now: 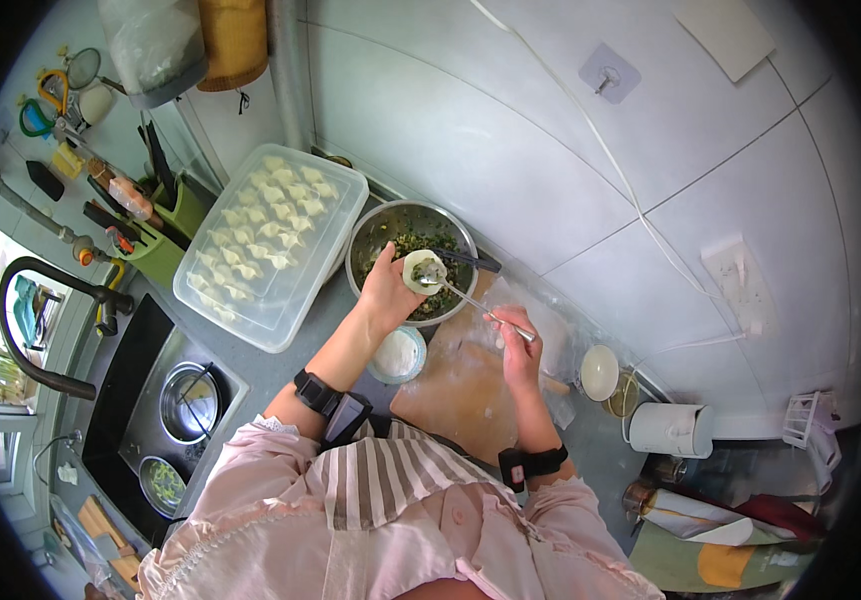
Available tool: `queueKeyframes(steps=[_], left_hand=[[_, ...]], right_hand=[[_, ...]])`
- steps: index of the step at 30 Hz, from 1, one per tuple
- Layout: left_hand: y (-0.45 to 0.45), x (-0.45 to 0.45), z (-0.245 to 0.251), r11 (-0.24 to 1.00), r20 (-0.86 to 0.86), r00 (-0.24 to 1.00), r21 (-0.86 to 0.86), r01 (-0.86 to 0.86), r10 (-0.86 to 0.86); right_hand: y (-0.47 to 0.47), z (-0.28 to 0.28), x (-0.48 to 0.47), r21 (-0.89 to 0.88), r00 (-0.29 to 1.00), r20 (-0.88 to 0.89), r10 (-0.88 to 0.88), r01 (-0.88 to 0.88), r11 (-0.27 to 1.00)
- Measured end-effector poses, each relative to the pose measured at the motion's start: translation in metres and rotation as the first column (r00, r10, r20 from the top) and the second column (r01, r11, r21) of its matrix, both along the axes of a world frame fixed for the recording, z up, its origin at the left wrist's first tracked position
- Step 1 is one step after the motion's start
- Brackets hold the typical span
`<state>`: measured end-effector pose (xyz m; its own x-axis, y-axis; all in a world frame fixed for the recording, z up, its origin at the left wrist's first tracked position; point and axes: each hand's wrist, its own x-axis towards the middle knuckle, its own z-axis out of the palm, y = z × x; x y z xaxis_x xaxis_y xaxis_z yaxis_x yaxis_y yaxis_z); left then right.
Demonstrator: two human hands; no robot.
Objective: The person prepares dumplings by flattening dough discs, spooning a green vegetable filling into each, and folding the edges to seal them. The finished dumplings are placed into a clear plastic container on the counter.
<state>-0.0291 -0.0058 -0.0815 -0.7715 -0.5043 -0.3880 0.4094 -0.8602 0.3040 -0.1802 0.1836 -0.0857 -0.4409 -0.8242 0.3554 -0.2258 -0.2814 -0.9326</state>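
Over a steel mixing bowl (364, 247) of chopped green filling (400, 232), my left hand (389, 289) holds up a round dumpling wrapper (436, 262) with some filling on it. My right hand (518, 341) grips the handle of a metal spoon (479, 304), whose bowl end touches the filling on the wrapper. A dark utensil (475, 260) leans on the bowl's right rim. Under my left wrist stands a small blue-rimmed bowl (400, 354) of white powder, likely flour. Folded dumplings (273, 225) sit in rows in a translucent plastic container (265, 334) to the left.
A floured wooden board (468, 397) lies below my hands, with a plastic bag (543, 322) behind it. At the left are a sink (141, 420) holding metal bowls, a black faucet (47, 262) and a green knife block (149, 255). Rightward stand a pale cup (600, 373) and a white kettle (670, 430).
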Motion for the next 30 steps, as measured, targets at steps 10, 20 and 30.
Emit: queueKeyframes(steps=[10,20,30], left_hand=[[-0.01,0.008,-0.01,0.986,0.03,0.987,0.035,-0.161,0.16],[-0.001,0.022,-0.001,0.985,-0.003,0.986,-0.047,-0.166,0.166],[0.029,0.024,0.018,0.998,0.032,0.999,-0.063,-0.018,0.02]], right_hand=[[-0.015,-0.008,-0.002,-0.047,0.934,0.337,-0.122,0.146,0.988],[-0.037,-0.045,-0.009,0.375,0.868,-0.466,-0.171,0.369,0.85],[-0.044,0.046,0.045,-0.01,0.652,-0.738,-0.175,0.248,0.969]])
